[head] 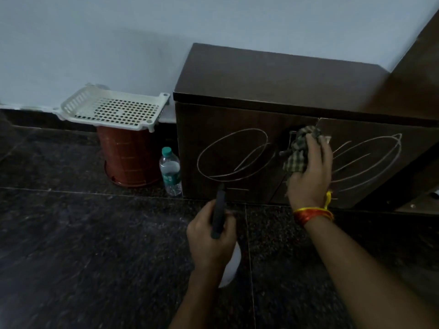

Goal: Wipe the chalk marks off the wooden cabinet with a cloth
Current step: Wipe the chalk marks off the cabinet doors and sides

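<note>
On dark stone floor (95, 233), chalk-looped cabinet (237, 143) against pale wall (118, 43)

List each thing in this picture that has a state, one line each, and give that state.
Cabinet: doors closed, chalk loops on both.
Cloth: bunched, pressed to the cabinet front.
Right hand: grips the cloth.
Left hand: holds a dark tool.
Bottle: upright, capped.
Tray: sits on the red bucket.

1 cabinet (249, 129), 2 chalk scribbles (234, 154), 1 cloth (299, 153), 2 hands (310, 176), 1 bottle (169, 172)
</note>
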Available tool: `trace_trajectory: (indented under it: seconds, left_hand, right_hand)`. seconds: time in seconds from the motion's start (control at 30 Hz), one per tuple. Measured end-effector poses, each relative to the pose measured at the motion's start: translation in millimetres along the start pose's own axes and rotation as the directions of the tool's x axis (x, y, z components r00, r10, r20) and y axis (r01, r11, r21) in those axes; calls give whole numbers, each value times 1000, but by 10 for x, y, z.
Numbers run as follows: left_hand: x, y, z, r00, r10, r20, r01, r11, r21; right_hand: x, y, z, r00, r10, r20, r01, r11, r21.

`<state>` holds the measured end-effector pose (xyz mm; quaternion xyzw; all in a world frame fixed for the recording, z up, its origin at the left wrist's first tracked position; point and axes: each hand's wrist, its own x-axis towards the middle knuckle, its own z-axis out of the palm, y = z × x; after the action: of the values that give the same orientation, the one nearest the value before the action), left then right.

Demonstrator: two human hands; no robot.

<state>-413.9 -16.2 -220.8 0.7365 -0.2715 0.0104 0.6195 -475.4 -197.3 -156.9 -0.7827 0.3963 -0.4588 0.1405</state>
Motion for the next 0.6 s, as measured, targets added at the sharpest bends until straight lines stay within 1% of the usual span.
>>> trace_trajectory:
  seconds: [0.07,0.2,0.3,0.43,0.6]
  left_hand:
    - [41,-17,17,1000,-13,-26,13,1000,-19]
    - [149,16,80,999,11,-43,-11,1000,-9]
    - [255,50,119,997,43,-56,-43,999,2]
    - [335,19,164,997,49,-53,-48,999,19]
    - [303,-41,134,999,32,-33,-31,999,30]
  right_hand:
    - [-138,110,-1,999,19,38,-19,1000,-7]
    - [-300,275,9,996,59,71,-58,998,-25]
    - [-339,218,58,994,52,95,-52,999,-6]
    - [-407,97,187,993,-14,120,11,1000,29]
    - [-540,39,266,986,27,162,-39,997,67]
